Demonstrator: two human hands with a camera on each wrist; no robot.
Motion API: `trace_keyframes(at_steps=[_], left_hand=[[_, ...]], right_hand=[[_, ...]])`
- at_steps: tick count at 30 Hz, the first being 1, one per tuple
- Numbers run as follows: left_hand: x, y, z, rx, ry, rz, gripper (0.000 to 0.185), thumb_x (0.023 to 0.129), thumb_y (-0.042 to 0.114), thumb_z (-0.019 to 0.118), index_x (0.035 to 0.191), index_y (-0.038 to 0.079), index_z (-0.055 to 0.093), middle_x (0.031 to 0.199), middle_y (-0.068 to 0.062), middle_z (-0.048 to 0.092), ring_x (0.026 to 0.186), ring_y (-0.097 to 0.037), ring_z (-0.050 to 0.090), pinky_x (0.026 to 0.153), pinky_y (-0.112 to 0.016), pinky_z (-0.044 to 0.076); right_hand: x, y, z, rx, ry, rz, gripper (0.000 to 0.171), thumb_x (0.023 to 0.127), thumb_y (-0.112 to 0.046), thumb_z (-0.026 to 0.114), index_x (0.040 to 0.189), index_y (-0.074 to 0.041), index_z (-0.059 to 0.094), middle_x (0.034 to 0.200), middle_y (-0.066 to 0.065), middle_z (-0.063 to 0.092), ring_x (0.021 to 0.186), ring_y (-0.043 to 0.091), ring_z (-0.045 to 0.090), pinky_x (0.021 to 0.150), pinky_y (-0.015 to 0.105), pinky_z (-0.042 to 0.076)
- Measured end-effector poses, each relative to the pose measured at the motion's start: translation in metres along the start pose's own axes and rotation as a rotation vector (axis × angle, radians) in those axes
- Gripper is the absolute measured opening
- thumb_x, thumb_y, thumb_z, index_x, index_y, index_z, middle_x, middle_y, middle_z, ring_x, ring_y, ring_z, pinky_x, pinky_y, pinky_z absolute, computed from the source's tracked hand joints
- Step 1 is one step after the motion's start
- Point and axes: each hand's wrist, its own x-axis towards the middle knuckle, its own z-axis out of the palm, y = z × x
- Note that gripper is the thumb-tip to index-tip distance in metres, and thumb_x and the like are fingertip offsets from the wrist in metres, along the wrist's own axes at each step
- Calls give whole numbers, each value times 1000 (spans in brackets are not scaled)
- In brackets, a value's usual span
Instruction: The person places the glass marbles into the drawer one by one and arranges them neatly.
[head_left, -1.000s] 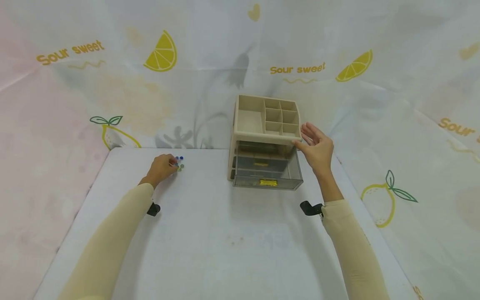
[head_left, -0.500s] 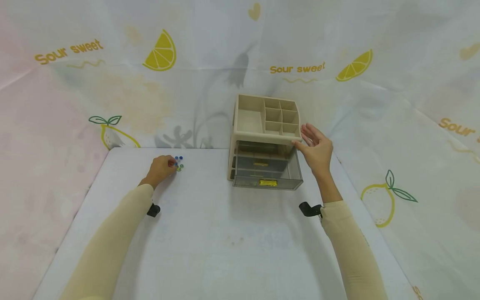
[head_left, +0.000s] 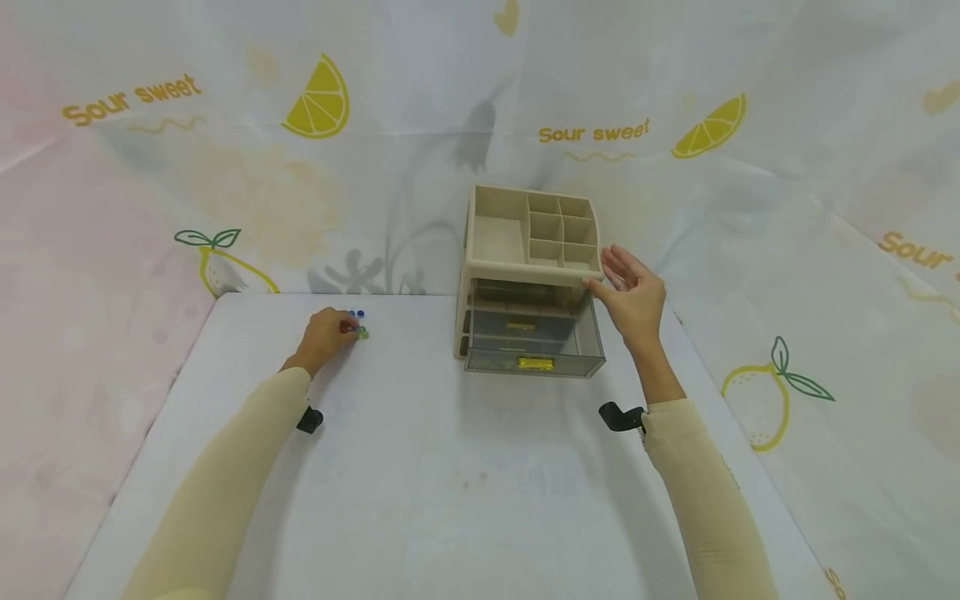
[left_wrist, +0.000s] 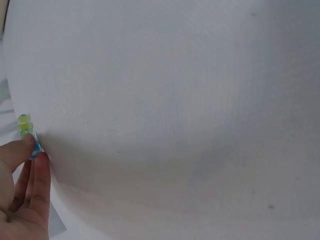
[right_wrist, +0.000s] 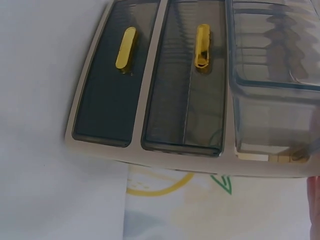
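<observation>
At the left of the table, my left hand (head_left: 321, 340) pinches a blue glass marble (left_wrist: 36, 148) between thumb and fingertips. Right beside it lie green and yellow-green marbles (left_wrist: 24, 121). Just past the fingers, dark blue marbles (head_left: 361, 314) rest on the table. My right hand (head_left: 636, 302) holds the front right corner of a beige drawer organizer (head_left: 502, 272), thumb at the front edge and fingers along the side. The organizer's clear top drawer (head_left: 573, 366) is pulled out. In the right wrist view, the two lower drawers (right_wrist: 172, 110) with gold handles are closed.
Open compartments (head_left: 498, 242) of different sizes form the organizer's top. Behind it hangs a white cloth (head_left: 420, 167) with lemon prints. The white table (head_left: 420, 500) extends in front and to the left of the organizer.
My left hand has shifted slightly to the right among the marbles, its fingertips now closer to the green ones. The right hand and the organizer stay put.
</observation>
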Motion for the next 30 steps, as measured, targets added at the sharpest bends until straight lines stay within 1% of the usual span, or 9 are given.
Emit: trace_keyframes(at_steps=[7,11,15,20,24,30], left_hand=[[0,0,0,-6,14,5,17,88,-2,67,104,-8,68,99,-22,58,94,-34,55,84,-45,49],[0,0,1,-13,12,0,16,89,-1,67,103,-8,69,98,-22,58,93,-34,56,83,-45,50],[-1,-1,2,-18,5,-21,17,89,1,67,104,-7,68,99,-21,58,93,-34,56,83,-45,49],[-4,-2,0,-34,-4,-63,17,91,3,65,105,-6,68,104,-23,59,97,-35,54,87,-47,48],[-6,-7,-1,-55,1,-65,17,92,3,63,106,-5,68,107,-23,60,100,-35,55,89,-48,48],[-8,-11,-3,-75,21,-49,15,91,2,63,103,-4,68,107,-23,63,97,-34,56,88,-48,49]], right_hand=[[-6,-20,3,-24,-15,13,61,73,13,78,129,14,53,126,29,58,117,34,59,95,27,49],[-8,-22,3,-34,-13,16,60,74,13,77,129,14,53,126,29,58,117,35,58,95,27,49],[-8,-21,3,-29,-14,8,61,73,13,77,129,14,53,126,29,58,118,37,58,96,27,49],[-9,-21,3,-24,-11,8,61,73,14,77,128,14,53,126,31,57,117,40,57,95,28,49],[-8,-21,4,-33,-6,19,61,73,13,78,129,14,54,126,30,57,118,38,57,96,28,49],[-2,-2,1,-9,12,15,63,72,11,80,129,9,56,127,25,59,117,33,59,95,26,49]])
